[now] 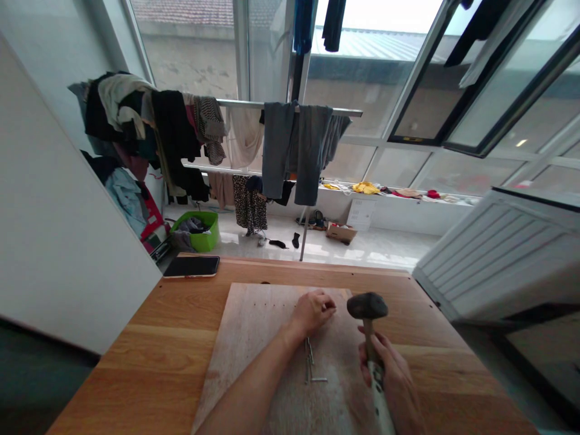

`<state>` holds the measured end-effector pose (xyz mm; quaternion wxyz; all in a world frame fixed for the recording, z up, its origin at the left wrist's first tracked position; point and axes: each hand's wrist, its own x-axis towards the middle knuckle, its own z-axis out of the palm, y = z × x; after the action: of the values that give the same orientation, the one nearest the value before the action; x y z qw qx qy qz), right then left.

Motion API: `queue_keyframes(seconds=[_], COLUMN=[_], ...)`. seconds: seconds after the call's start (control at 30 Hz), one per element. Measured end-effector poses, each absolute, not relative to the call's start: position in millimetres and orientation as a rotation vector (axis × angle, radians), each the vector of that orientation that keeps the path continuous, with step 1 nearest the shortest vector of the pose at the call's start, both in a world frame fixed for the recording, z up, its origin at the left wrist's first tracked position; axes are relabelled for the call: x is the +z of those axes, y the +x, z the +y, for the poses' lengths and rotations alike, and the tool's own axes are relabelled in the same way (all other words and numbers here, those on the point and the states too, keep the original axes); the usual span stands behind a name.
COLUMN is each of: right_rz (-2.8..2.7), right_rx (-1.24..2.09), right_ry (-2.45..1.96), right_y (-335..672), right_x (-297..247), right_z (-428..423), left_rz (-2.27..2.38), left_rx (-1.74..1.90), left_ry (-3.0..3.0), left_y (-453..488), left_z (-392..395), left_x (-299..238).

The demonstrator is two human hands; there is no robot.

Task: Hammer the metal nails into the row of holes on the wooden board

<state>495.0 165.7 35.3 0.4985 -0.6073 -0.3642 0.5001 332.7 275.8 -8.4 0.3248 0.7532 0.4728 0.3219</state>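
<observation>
My right hand (389, 365) is wrapped round the handle of a mallet (368, 306) with a dark, blunt head, raised at the right edge of a wooden board (254, 344). On the board's far right part rests my left hand (314, 311), its fingers pinched together. Whatever is between those fingertips is too small to make out. Several loose nails (309, 361) lie on the board just nearer than my left hand. A row of small dark marks (266, 304) runs along the board's far side, left of that hand.
The board lies on a wooden table (154, 344), with a phone (191, 266) at its far left corner. Beyond stand a drying rack with hanging clothes (296, 151), a green basket (206, 232) and a cardboard box (341, 232). A white panelled door (502, 248) is at right.
</observation>
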Motion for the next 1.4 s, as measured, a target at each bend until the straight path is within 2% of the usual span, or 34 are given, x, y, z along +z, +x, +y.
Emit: queue_keyframes(seconds=[0.2,1.4], right_rz=[-0.957,-0.911], right_rx=[1.190,1.320], right_ry=[-1.511,-1.412], right_y=[490.3,490.1], right_x=[37.5,18.5], right_z=[191.2,177.7], left_rz=[1.217,1.221], left_rx=[0.877,0.958], left_ry=[1.973,1.980], left_y=[333.0,333.4], left_z=[276.0,278.1], left_x=[-8.9,-16.9])
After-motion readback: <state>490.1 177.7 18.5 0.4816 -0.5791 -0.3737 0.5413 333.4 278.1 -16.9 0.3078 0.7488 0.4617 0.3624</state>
